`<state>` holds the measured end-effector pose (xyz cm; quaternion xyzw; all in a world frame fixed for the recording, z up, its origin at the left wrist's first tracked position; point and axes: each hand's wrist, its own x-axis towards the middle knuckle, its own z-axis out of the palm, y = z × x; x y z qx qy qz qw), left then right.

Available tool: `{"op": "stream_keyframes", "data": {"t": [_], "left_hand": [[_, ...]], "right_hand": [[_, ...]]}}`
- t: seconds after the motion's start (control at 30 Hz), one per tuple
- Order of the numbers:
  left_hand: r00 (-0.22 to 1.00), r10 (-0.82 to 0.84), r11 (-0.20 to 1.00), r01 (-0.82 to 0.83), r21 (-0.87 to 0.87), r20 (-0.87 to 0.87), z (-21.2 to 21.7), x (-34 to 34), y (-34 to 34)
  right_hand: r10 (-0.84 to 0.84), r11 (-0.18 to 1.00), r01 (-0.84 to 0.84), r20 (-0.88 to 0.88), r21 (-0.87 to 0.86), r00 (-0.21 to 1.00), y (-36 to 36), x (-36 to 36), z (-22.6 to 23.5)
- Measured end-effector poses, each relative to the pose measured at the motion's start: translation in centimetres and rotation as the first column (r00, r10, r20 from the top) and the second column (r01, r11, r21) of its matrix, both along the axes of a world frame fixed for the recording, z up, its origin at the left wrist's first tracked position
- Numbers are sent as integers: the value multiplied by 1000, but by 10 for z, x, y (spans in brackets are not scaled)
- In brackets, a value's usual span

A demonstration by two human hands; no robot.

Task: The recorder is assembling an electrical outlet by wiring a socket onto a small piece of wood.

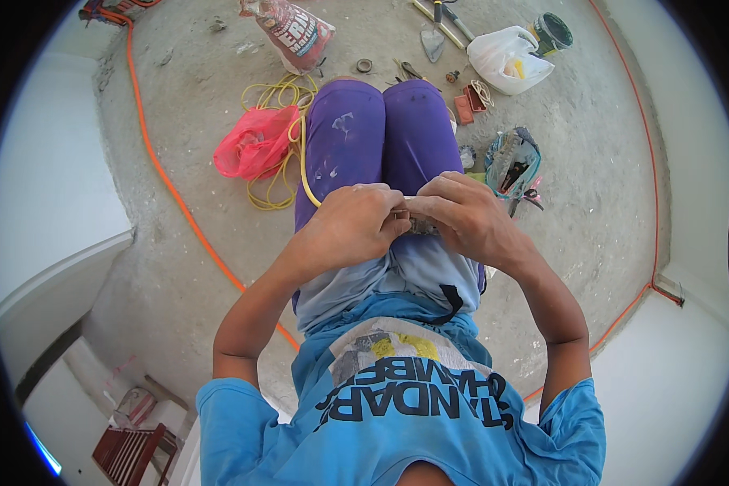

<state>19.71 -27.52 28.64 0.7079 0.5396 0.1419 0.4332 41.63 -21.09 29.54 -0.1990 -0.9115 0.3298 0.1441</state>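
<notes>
Shirt: we are looking down over a blue shirt (pixel 405 441) with dark lettering and a grey and yellow print on its chest.
Left hand: the left hand (pixel 355 217) is bending inward over the lap, its thumb and forefinger pinching the near end of a small pale piece (pixel 420 226).
Right hand: the right hand (pixel 471 217) is coming in from the other side, its fingers curled, close together and pinching the same piece; we are not seeing its thumb clearly.
Piece: it is sitting between the two sets of fingertips, above the lap, mostly covered, so we are not making out its full shape.
Legs: purple trousers (pixel 344 130) with whitish smears are stretching ahead, knees side by side.
Left of the legs: a yellow cord (pixel 303 154) is running down to the left wrist, and more of its loops are lying around a pink bag (pixel 251 150).
Right of the legs: a clear teal-edged pouch (pixel 512 162) is holding dark items, with a red box (pixel 463 110) lying farther out.
Beyond the knees: pliers (pixel 411 71), a trowel (pixel 432 45), a white bag (pixel 506 61) and a red sack (pixel 300 36) are resting on the rough floor (pixel 194 97), a dark bucket (pixel 553 32) leaning behind the white bag.
Edges: orange lines (pixel 148 147) are running along both sides, near white walls (pixel 49 162).
</notes>
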Motion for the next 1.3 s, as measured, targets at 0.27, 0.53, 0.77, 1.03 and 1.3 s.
{"op": "stream_keyframes", "data": {"t": [0.27,0.53,0.77,1.03,1.3], "left_hand": [[934,299,954,-297,-42,193,-15,-7,-16],[930,274,961,-277,-20,244,-14,7,-25],[906,365,931,-362,-57,212,-21,-2,-25],[900,402,914,-404,-21,171,-20,12,-24],[891,419,906,-422,-22,172,-23,16,-21]], "right_hand": [[-254,936,295,210,-191,944,-3,2,-10],[-352,912,376,155,-164,923,-21,11,-15],[-403,851,454,227,-264,887,-16,7,-13],[-249,888,328,262,-323,932,4,11,-11],[-221,931,279,243,-236,944,6,8,-8]]}}
